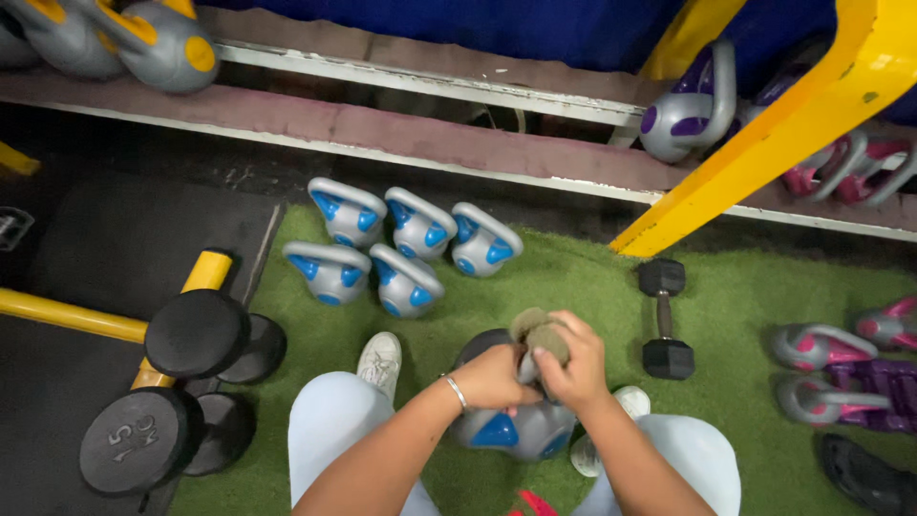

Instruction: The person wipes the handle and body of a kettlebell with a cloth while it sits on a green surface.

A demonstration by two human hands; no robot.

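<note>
Gripping grey-blue kettlebell point(516, 428), cloth-wrapped handle

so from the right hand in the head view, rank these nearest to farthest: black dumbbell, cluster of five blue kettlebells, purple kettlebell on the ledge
1. The black dumbbell, on the turf just right of the right hand.
2. The cluster of five blue kettlebells, up and to the left on the turf.
3. The purple kettlebell, on the ledge at the upper right, behind the yellow beam.

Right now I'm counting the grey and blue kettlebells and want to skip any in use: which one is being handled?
The grey and blue kettlebell between the person's feet, under both hands and a grey-green cloth; the five others stand untouched beyond.
</note>
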